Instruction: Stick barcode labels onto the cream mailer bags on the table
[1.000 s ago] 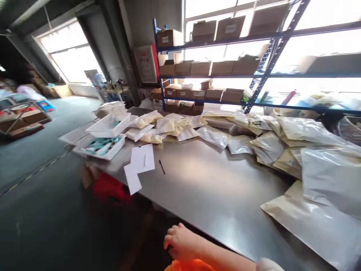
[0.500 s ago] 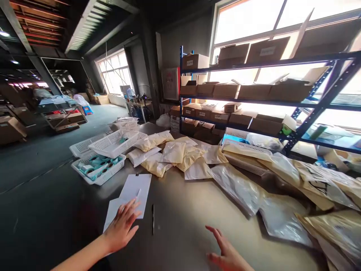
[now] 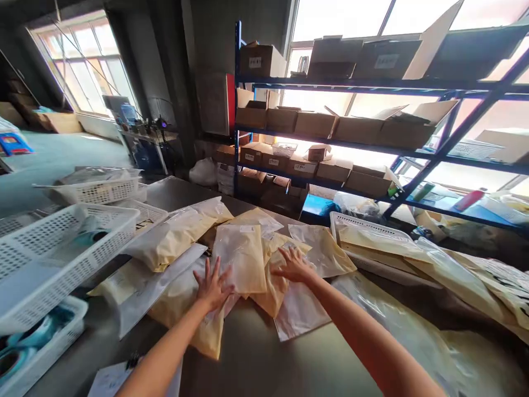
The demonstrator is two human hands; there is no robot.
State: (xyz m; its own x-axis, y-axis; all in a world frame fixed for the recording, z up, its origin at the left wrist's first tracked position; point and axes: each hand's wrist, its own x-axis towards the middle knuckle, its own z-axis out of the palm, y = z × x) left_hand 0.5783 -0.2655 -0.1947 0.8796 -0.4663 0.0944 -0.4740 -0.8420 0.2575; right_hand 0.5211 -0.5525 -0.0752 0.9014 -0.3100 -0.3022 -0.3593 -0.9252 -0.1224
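A spread of flat plastic bags with yellowish contents covers the middle of the metal table. My left hand point(image 3: 214, 288), fingers spread, is at the left edge of a clear-fronted bag point(image 3: 242, 259) with a small white label. On that bag's other side my right hand point(image 3: 294, 266) reaches over a crumpled yellowish bag point(image 3: 270, 284), its fingers stretched out. Neither hand is closed round anything; whether they touch the bags I cannot tell. A whitish flat bag point(image 3: 300, 309) lies under my right forearm. Left of my left hand sits a fuller bag point(image 3: 177, 234).
White perforated baskets point(image 3: 105, 251) stand at the left, one with teal rolls point(image 3: 28, 336) in it. Papers with a black clip point(image 3: 133, 361) lie below my left forearm. More bags point(image 3: 405, 325) fill the right side. Behind stands a blue shelf rack point(image 3: 367, 88) with cardboard boxes.
Both hands have moved forward, from the papers and bare tabletop to the pile of bags. The view has come closer and turned to the right.
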